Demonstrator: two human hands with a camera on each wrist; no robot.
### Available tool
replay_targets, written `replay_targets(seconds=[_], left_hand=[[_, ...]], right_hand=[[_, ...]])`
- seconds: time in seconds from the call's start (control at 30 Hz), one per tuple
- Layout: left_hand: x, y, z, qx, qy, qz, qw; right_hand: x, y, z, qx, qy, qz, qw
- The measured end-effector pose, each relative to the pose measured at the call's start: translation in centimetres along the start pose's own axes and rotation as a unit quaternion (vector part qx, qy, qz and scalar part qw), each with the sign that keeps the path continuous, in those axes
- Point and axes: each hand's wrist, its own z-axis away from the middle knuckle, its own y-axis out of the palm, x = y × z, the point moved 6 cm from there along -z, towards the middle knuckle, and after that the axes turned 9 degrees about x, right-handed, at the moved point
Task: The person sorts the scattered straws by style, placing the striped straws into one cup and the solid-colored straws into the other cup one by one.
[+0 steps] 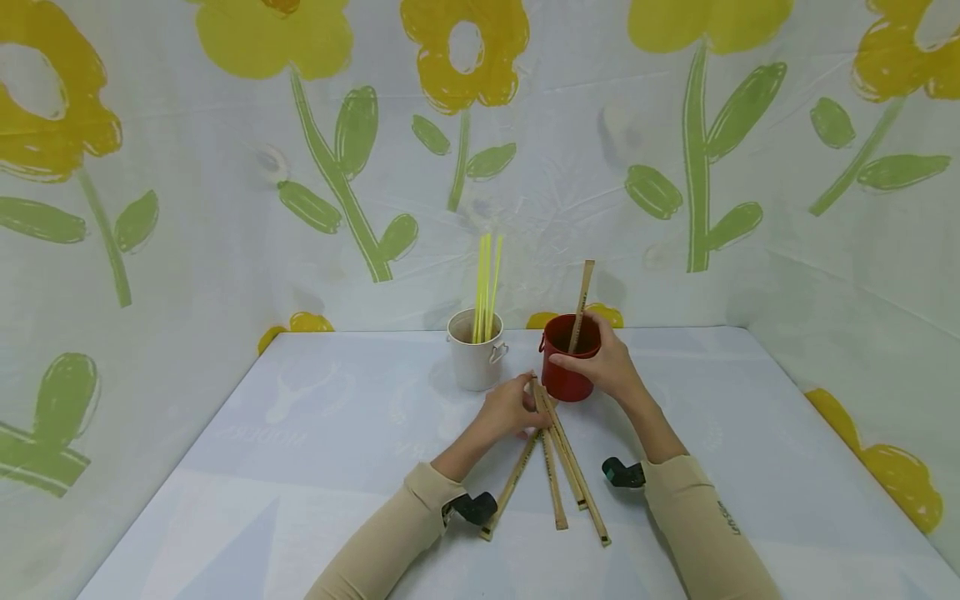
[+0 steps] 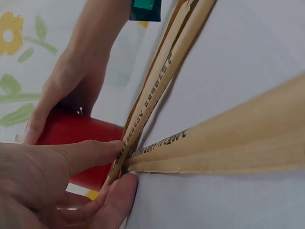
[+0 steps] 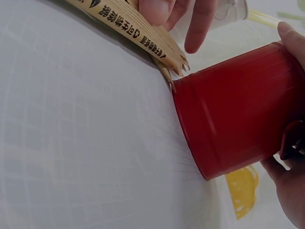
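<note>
My right hand point(image 1: 613, 362) grips the small red bucket point(image 1: 564, 384) around its upper part, and one straw in a brown paper wrapper point(image 1: 582, 293) stands leaning inside it. In the right wrist view the red bucket point(image 3: 240, 107) fills the right side. My left hand point(image 1: 510, 408), just in front of the bucket, pinches the far ends of paper-wrapped straws between thumb and fingers. Several such straws point(image 1: 577, 471) fan out on the table toward me. Printed black characters run along the wrapped straws point(image 2: 157, 90) in the left wrist view.
A white bucket point(image 1: 474, 367) with yellow sticks point(image 1: 487, 279) standing in it is left of the red one. Behind both hangs a flowered cloth point(image 1: 555, 167) at the back edge of the white table point(image 1: 337, 417). Both wrists carry small black cameras point(image 1: 474, 507).
</note>
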Motion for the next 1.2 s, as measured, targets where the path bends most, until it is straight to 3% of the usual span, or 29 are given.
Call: replay_targets(seconds=[0.17,0.27,1.03,1.2], left_hand=[[0.4,0.0,0.0,0.02,-0.001,0.083,0.9963],[0.6,0.0,-0.1,0.027,-0.006,0.108,0.9937],[0.9,-1.1,-0.3,0.044,-0.003,0.12,0.9918],[0.6,-1.4,-0.3,0.041,0.015,0.123,0.9914]], right_hand=[[0.1,0.0,0.1,0.001,0.0,-0.005,1.0],[0.2,0.0,0.1,0.003,0.003,-0.007,1.0],[0.2,0.1,0.1,0.005,0.008,-0.006,1.0],[0.2,0.1,0.1,0.004,0.01,-0.007,1.0]])
